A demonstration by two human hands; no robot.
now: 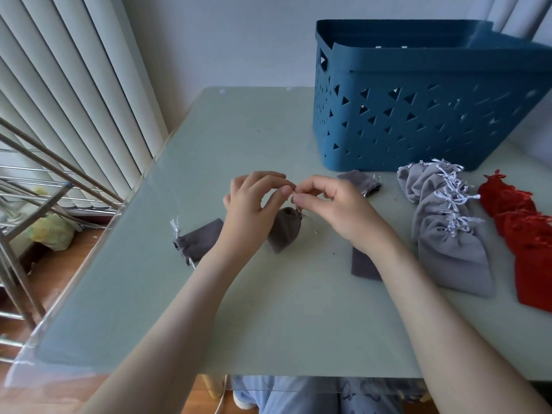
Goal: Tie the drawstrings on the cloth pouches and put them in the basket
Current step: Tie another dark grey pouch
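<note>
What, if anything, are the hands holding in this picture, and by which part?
The left hand and right hand pinch the dark grey pouch by its drawstrings, at its neck.

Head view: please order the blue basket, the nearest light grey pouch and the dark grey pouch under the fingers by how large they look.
1. Blue basket, largest though farthest.
2. Light grey pouch.
3. Dark grey pouch, clearly smallest.
</note>
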